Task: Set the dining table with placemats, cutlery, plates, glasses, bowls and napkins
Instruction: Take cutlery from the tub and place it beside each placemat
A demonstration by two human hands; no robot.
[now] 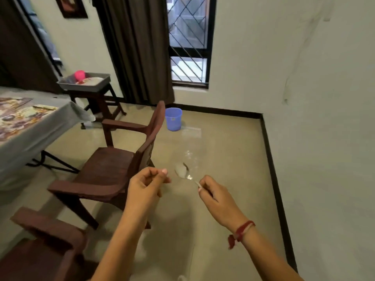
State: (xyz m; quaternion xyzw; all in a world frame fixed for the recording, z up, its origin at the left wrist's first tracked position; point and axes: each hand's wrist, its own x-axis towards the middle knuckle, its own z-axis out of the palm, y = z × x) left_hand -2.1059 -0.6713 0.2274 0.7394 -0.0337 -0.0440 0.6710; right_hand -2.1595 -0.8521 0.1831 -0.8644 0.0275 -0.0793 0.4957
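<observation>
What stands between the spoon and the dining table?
In the head view, the left hand and a brown chair lie between the spoon and the table.

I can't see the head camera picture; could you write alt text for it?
A person's right hand pinches the handle of a metal spoon above the floor, while the left hand beside it is curled and holds nothing visible. To the left stand brown chairs and a grey-clothed table with patterned placemats.

Home dining room: clothed table (50,126), chairs (113,169), curtain (138,49).
</observation>
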